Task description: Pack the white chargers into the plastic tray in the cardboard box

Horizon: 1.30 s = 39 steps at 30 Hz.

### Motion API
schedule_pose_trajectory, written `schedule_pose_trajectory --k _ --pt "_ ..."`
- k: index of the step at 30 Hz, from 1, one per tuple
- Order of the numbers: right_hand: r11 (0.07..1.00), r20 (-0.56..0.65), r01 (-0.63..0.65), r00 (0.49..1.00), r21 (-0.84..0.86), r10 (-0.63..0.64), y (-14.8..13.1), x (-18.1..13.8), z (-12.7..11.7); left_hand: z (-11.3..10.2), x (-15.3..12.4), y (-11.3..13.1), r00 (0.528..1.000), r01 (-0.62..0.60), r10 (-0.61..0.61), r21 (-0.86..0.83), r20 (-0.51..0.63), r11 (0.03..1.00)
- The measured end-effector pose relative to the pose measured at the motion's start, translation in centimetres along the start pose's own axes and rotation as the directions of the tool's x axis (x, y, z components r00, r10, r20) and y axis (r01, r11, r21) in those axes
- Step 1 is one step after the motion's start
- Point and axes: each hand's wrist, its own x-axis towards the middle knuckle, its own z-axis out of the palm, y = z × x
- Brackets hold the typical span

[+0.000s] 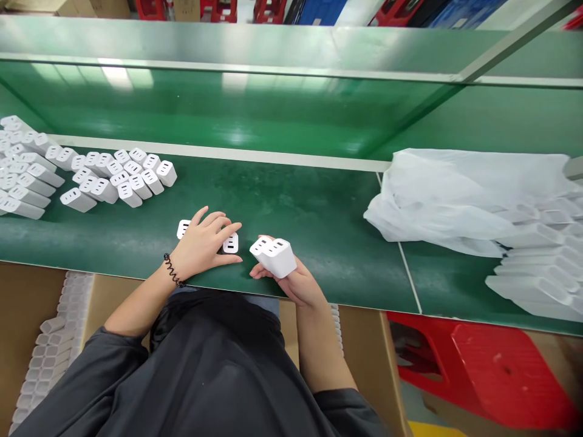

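My left hand (204,241), with a black coil band at the wrist, is low over the green bench. Its thumb and index finger are around a white USB charger (231,243), whose port face points up. Partly hidden behind this hand is another white charger (183,228). In my right hand (303,282) are two white chargers (280,258) held side by side, port faces turned up and towards the left. The fingers are partly hidden beneath them.
Many white chargers (132,176) stand grouped on the bench's left. A translucent plastic bag (446,194) and clear-white sleeves (542,267) lie on the right. Below the edge are cardboard boxes (364,358) and a red stool (505,370). A green panel (228,115) rises behind.
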Motion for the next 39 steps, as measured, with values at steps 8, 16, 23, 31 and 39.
schedule_pose_trajectory --k 8,16,23,31,39 --pt "0.998 0.192 0.020 0.981 -0.052 -0.010 1.1 0.8 0.1 -0.1 -0.4 1.3 0.999 -0.048 0.042 -0.258 -0.030 0.965" --pt "0.972 0.196 0.110 0.978 -0.209 -0.069 0.6 0.4 -0.8 0.0 0.2 1.8 0.992 0.018 0.029 -0.359 0.124 0.933" --pt "0.888 0.040 0.200 0.978 -0.414 -0.202 -0.3 -0.1 -0.8 0.2 0.6 2.5 0.989 0.111 -0.086 -0.230 0.116 0.967" --pt "0.882 -0.016 0.172 0.980 -0.439 -0.199 -0.9 -0.4 -1.4 1.0 0.8 2.4 0.999 0.050 -0.050 -0.030 0.004 0.998" --pt "0.981 0.129 0.109 0.988 -0.162 -0.089 -0.6 -0.5 -1.1 0.8 0.9 1.9 1.000 0.010 -0.010 0.031 0.014 0.999"
